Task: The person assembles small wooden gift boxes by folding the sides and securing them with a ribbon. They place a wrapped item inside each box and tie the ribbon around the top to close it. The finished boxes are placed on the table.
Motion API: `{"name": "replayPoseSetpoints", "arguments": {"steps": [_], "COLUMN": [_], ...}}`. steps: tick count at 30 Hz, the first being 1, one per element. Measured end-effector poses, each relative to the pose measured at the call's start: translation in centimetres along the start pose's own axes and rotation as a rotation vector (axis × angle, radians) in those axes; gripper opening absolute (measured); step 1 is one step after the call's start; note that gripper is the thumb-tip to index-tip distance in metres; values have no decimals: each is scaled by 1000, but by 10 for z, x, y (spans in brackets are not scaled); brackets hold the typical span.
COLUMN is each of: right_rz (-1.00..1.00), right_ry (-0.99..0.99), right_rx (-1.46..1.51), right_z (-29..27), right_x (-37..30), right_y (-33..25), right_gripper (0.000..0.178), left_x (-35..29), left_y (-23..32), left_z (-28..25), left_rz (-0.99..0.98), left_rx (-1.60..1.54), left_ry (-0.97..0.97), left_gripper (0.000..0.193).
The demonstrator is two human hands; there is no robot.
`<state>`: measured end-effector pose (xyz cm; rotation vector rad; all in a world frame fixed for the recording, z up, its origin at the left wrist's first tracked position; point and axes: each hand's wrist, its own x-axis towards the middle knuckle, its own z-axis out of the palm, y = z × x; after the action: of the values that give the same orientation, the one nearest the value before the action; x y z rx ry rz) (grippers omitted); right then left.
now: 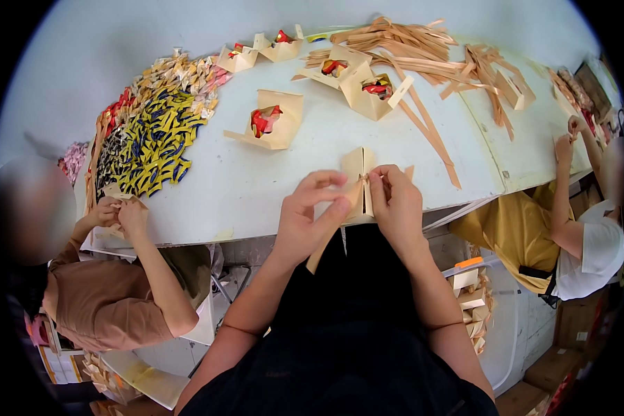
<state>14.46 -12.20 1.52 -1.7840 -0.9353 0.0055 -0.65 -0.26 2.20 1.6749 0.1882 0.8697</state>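
In front of me at the table's near edge stands a small cream cardboard box (356,163), its two top flaps drawn together. A tan flat ribbon (320,255) crosses it, one end hanging down past my left thumb and a short end sticking out beyond my right hand. My right hand (399,206) pinches the ribbon against the front of the box, at what looks like a twist or knot. Slightly blurred, my left hand (310,215) is beside the box with thumb and index finger apart, the ribbon's tail running next to the thumb.
An unfolded box (284,125) holding red-wrapped pieces sits ahead, with several more behind. Heaped wrapped candies (156,139) lie left, loose tan ribbons (395,45) at the back right. One person (111,298) works at left, another (586,236) at right. A bin of boxes (475,312) stands below.
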Motion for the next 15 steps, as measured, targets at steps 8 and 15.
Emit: {"name": "replayPoseSetpoints", "arguments": {"steps": [8,15], "right_rz": [146,310], "right_ry": [-276,-384], "right_rx": [-30,396], "right_z": [-17,-48], "right_x": [8,49], "right_y": [-8,-18], "right_gripper": [34,37], "left_x": [23,16], "left_y": [-13,2], "left_z": [26,26], "left_rz": [-8,292], "left_rx": [-19,501], "left_ry": [89,5], "left_gripper": [14,9]}}
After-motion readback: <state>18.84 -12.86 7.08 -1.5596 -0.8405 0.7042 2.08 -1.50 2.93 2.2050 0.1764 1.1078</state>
